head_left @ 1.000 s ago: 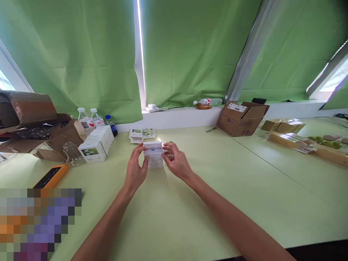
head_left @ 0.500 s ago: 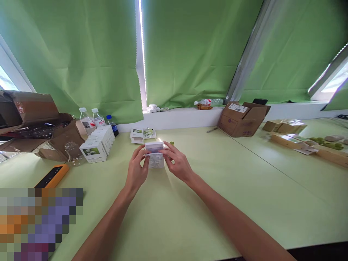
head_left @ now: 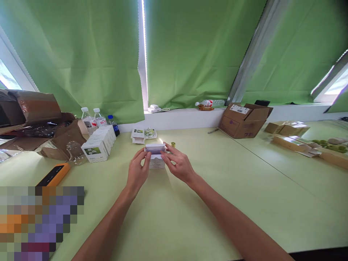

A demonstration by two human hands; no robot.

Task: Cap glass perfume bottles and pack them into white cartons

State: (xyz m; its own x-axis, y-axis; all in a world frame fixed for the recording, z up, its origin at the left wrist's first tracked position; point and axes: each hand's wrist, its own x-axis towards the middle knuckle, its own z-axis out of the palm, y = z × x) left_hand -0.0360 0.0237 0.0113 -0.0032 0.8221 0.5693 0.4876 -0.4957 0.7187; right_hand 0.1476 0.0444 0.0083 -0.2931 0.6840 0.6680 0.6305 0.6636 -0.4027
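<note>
A small white carton [head_left: 157, 164] with fine print on its front stands on the table before me, its top open and a flap raised at the back. My left hand [head_left: 138, 169] grips the left side, thumb at the front edge of the opening. On the right side, my right hand [head_left: 179, 166] holds the same carton, thumb likewise at the front edge. What lies inside the carton cannot be made out. Just behind my right fingers is a small yellow-green cap [head_left: 173, 144]. Farther back, an open white box [head_left: 138, 135] lies beside a clear glass bottle [head_left: 149, 132] on a white tray.
To the left stand a row of white cartons [head_left: 95, 151], plastic bottles [head_left: 88, 121], an open cardboard box [head_left: 63, 141] and an orange power strip [head_left: 56, 174]. Another cardboard box [head_left: 236, 123] stands at the back right, with long cartons [head_left: 292, 143] beyond it.
Both thumbs have moved up from the carton's front face to the edge of its opening. The carton stays in about the same place; the view has shifted slightly.
</note>
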